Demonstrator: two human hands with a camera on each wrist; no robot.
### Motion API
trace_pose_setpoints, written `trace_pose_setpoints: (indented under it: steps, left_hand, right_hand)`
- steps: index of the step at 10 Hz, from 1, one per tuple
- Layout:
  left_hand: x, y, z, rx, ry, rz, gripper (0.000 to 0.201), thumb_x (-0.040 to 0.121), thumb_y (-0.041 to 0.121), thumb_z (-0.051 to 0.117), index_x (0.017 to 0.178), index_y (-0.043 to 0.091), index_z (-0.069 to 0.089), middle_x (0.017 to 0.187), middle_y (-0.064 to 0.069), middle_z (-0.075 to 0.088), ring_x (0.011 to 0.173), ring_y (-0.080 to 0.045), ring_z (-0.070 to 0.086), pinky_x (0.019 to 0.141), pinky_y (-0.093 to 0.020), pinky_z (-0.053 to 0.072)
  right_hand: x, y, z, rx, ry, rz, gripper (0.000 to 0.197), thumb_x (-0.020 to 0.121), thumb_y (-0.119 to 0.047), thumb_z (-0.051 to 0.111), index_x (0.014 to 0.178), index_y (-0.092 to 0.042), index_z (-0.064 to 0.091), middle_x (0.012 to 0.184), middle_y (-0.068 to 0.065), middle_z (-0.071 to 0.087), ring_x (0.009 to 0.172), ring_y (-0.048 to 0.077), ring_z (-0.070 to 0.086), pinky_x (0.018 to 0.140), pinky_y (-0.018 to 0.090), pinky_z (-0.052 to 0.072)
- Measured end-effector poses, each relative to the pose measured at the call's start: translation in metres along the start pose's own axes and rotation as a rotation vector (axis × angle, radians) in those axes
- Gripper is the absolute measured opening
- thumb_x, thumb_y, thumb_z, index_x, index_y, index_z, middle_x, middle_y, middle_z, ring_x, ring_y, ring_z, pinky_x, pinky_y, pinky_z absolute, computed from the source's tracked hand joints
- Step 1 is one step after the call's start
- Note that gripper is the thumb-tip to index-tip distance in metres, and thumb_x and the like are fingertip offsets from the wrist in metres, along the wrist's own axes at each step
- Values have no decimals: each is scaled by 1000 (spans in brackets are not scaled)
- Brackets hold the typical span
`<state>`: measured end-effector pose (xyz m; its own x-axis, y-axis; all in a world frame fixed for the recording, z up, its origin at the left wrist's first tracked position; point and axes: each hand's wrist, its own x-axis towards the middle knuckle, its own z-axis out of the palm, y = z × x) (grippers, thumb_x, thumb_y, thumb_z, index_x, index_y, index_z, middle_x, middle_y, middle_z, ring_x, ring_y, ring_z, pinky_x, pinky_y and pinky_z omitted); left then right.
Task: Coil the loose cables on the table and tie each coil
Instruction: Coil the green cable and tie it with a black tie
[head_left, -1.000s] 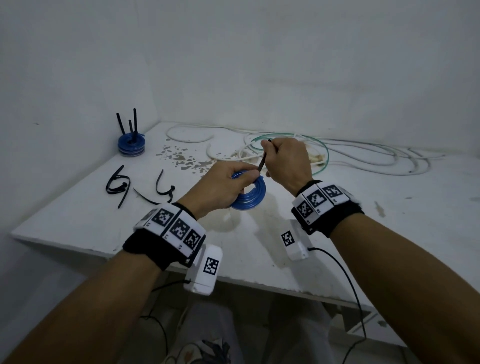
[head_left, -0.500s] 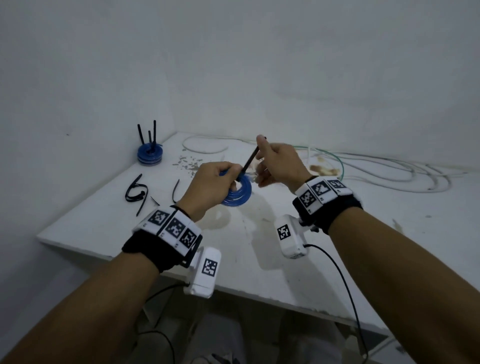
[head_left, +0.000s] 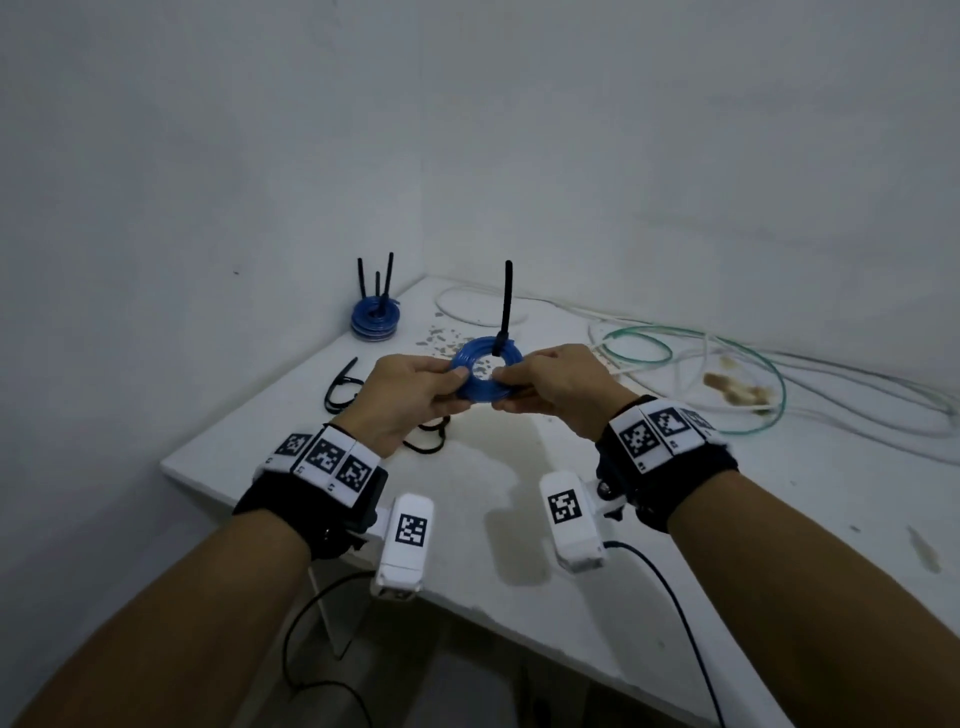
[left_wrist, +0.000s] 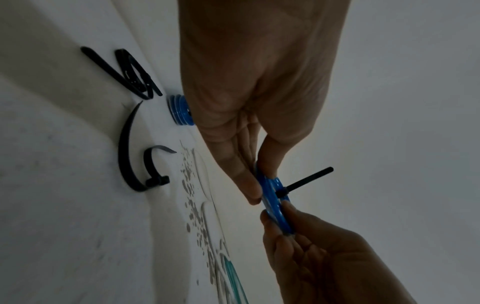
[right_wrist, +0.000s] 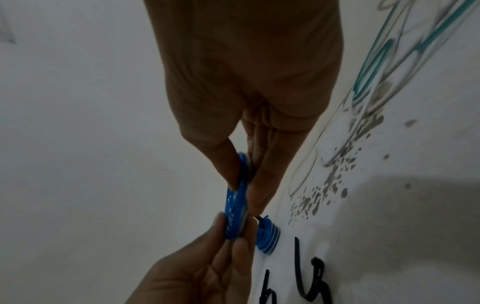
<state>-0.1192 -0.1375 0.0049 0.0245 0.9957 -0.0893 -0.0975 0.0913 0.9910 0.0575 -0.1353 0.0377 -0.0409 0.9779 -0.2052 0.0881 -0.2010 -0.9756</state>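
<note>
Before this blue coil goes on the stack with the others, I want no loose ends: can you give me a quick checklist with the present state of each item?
1. Zip tie wrapped round the blue coil: ok.
2. Tie cinched fully tight: cannot tell.
3. Left hand and right hand both pinch the coil: ok.
4. Tie's long tail trimmed: not ok, it sticks up.
5. Stack of tied coils within sight in the corner: ok.
6. Green and white cables coiled: not ok, loose.

**Where things sit on the table**

A coil (head_left: 485, 375) hangs above the table (head_left: 519, 499) centre, the left hand (head_left: 410, 395) at its 9 o'clock, the right hand (head_left: 558, 387) at 3. A stack of coils (head_left: 375, 318) sits at 11 o'clock, spare ties (head_left: 340, 387) at 9, loose cables (head_left: 727, 374) at 2.
</note>
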Motion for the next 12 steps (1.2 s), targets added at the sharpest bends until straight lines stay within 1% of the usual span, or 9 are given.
trace_pose_setpoints:
  steps: [2, 3, 4, 7, 8, 9, 10, 11, 12]
  left_hand:
    - [58, 19, -26, 4, 189, -28, 20, 88, 12, 73, 103, -1, 68, 90, -10, 71, 74, -14, 67, 58, -19, 57]
    - [109, 25, -51, 64, 417, -30, 23, 81, 18, 80, 95, 4, 68, 83, -9, 70, 65, -14, 63, 40, -18, 45]
    - [152, 21, -75, 56, 507, -80, 21, 81, 17, 81, 77, 3, 65, 68, -8, 61, 48, -12, 52, 38, -20, 37]
    - [232, -4, -112, 139, 630, -162, 30, 81, 20, 77, 59, 5, 62, 42, -2, 59, 55, -22, 57, 67, -33, 55]
    - [235, -6, -111, 195, 609, -153, 27, 84, 18, 74, 62, 10, 58, 49, 0, 62, 56, -18, 59, 59, -25, 53]
    - [233, -5, -105, 288, 580, -129, 28, 90, 15, 66, 69, 20, 49, 73, 3, 58, 62, -8, 60, 52, -17, 53]
    - [230, -3, -92, 383, 630, -138, 19, 84, 24, 70, 77, 10, 60, 86, -10, 66, 84, -25, 70, 71, -31, 57]
    - [224, 10, -78, 376, 792, -152, 63, 85, 35, 66, 132, -2, 48, 136, -21, 52, 123, -35, 54, 103, -42, 46]
    - [203, 22, -41, 498, 603, 68, 58, 79, 34, 73, 125, 2, 59, 127, -13, 61, 113, -28, 60, 93, -31, 48]
  right_hand:
    - [43, -9, 30, 44, -105, 53, 36, 85, -17, 77, 104, 12, 66, 94, 25, 74, 75, 25, 75, 62, 25, 60]
    - [70, -11, 41, -3, -116, 64, 44, 87, -27, 76, 110, 7, 63, 93, 22, 74, 77, 26, 74, 66, 30, 62]
    - [94, -10, 50, -133, -179, 71, 39, 91, -26, 71, 110, 7, 62, 92, 20, 75, 74, 24, 73, 63, 30, 61]
    - [130, -6, 55, -394, -357, 62, 29, 97, -25, 63, 103, 3, 66, 96, 15, 75, 91, 29, 74, 65, 29, 61]
    - [133, 0, 48, -398, -362, 84, 29, 97, -24, 63, 104, 5, 66, 95, 14, 75, 85, 27, 74, 65, 30, 61]
    - [132, 3, 41, -390, -346, 89, 30, 97, -23, 63, 105, 6, 65, 92, 15, 75, 78, 25, 73, 64, 31, 60]
    - [127, 4, 33, -379, -318, 66, 30, 97, -23, 63, 107, 6, 65, 93, 15, 74, 76, 23, 72, 62, 30, 60]
    - [122, 1, 13, -441, -225, -7, 29, 96, -25, 64, 100, 3, 68, 92, 14, 75, 74, 21, 71, 62, 30, 60]
    - [121, 1, -27, -695, -6, -132, 30, 95, -22, 64, 90, 7, 71, 87, 18, 74, 70, 23, 69, 64, 35, 60]
